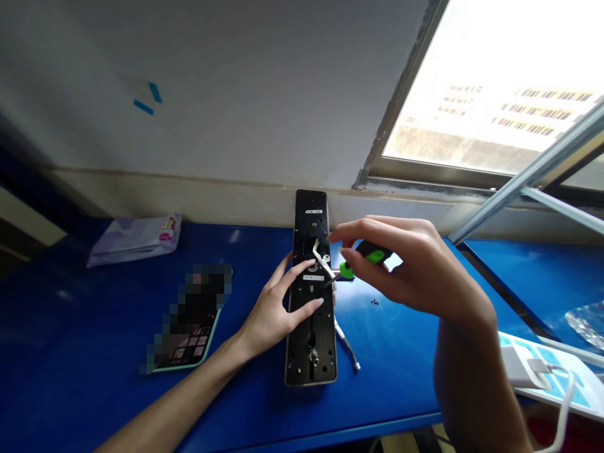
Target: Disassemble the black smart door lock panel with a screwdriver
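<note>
A long black panel (302,340) with screw holes, white labels and a metal post lies lengthwise on the blue table. My left hand (278,305) rests on its left side, fingers spread across the surface. In my right hand (401,264) is a screwdriver (375,257) with a green and black handle, its shaft angled down left toward the panel's middle. Where the tip meets the panel is hard to make out. A white-wrapped cable (323,259) comes out of the panel and runs off its right edge, ending in a small white connector (357,365).
Several tiny dark screws (374,302) lie right of the panel on the blue table (377,384). A phone (193,340) and a purple-white packet (136,239) are at left. A white charger with cable (521,365) and a metal frame (528,170) stand at right; a wall is behind.
</note>
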Demonstrator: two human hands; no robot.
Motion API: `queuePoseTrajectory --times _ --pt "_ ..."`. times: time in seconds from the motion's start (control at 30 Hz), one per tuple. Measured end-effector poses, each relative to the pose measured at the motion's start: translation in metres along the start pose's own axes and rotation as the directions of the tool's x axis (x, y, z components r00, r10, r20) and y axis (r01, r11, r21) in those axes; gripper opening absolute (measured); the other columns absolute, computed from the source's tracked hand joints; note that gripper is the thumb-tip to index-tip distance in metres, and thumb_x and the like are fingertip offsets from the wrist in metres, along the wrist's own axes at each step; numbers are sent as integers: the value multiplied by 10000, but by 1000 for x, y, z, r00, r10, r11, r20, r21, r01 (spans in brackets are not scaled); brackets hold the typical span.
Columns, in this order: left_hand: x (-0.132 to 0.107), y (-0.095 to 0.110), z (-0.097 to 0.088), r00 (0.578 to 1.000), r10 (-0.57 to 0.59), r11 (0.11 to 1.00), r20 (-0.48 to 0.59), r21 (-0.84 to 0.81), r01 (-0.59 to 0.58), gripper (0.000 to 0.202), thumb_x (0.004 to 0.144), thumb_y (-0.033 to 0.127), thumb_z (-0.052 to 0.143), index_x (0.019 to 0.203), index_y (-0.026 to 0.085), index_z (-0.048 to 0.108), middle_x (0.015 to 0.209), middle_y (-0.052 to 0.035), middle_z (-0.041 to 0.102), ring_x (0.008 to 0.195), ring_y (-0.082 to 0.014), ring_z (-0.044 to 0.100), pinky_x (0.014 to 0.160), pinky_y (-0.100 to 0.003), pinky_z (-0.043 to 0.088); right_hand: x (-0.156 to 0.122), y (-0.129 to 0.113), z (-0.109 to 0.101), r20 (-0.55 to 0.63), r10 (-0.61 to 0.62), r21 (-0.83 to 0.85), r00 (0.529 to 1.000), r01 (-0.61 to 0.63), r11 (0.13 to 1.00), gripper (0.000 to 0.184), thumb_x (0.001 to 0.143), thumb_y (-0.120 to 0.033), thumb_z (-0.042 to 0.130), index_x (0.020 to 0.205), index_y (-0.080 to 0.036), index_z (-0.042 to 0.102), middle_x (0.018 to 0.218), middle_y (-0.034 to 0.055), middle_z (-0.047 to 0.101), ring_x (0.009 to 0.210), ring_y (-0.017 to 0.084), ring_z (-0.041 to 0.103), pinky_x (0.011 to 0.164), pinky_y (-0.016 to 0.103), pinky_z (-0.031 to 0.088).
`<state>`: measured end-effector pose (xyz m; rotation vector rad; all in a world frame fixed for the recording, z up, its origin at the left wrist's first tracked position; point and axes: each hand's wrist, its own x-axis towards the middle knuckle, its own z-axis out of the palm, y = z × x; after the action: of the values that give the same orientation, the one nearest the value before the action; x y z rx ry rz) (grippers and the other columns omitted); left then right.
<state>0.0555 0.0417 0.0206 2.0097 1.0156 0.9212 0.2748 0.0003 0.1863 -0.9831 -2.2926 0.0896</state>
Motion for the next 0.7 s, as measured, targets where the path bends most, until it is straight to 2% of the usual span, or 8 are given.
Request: queuePoseTrajectory --times 0.1,0.17,0.3,0.43,0.5,0.63,0.7 --pt "0 0 0 1000 -5 1000 -4 -2 5 647 904 465 765 1505 343 559 1707 -65 408 1562 -348 430 1285 -515 382 -1 -3 -1 26 -3 34 1000 2 999 364 891 -59 625 1238 -137 699 1107 68 767 856 132 730 715 225 570" --pt "0 -2 1 1000 -14 1000 -7 4 14 653 901 472 768 1506 341 559 1708 -66 407 1575 -351 406 1288 -519 375 -2 -3 -1 30 -4 38 1000 3 999 394 868 -71 645 1252 -136 699 1119 73 760 879 149 736 719 236 579" --pt "0 -5 2 1000 -20 1000 -10 3 20 662 898 465 773 1509 334 555 1710 -64 405 1574 -343 410 1290 -513 372 -2 1 0 -25 5 -15 1000 -5 1000 209 952 -212 729 1146 -135 743 977 44 777 759 118 717 640 212 534" --pt "0 -5 2 1000 -15 1000 -9 -10 15 643 907 449 767 1506 345 556 1700 -54 419 1564 -333 430 1289 -511 375 -1 4 2 -29 -28 -23 999 28 999 116 996 -182 691 1060 -121 766 873 20 761 673 75 667 605 185 493" --pt "-1 -5 2 1000 -16 1000 -10 -17 16 639 910 440 767 1508 356 555 1700 -50 420 1563 -332 432 1290 -511 374 -1 4 1 -25 -33 -17 999 32 999 182 990 -140 652 1136 -122 758 929 32 771 690 81 672 610 190 502" --pt "-1 -6 2 1000 -11 1000 -10 -19 11 644 915 444 767 1516 370 549 1712 -46 404 1577 -338 406 1289 -509 376 -1 2 1 -9 -44 22 999 44 999 437 863 -72 638 1295 -112 687 1074 63 766 779 118 695 666 222 552" --pt "-1 -6 3 1000 -13 1000 -16 -7 12 648 914 457 769 1518 369 551 1721 -53 393 1577 -351 403 1281 -513 390 0 2 1 -8 -26 5 1000 26 1000 405 882 -124 675 1286 -115 689 1057 62 769 763 124 693 653 233 549"
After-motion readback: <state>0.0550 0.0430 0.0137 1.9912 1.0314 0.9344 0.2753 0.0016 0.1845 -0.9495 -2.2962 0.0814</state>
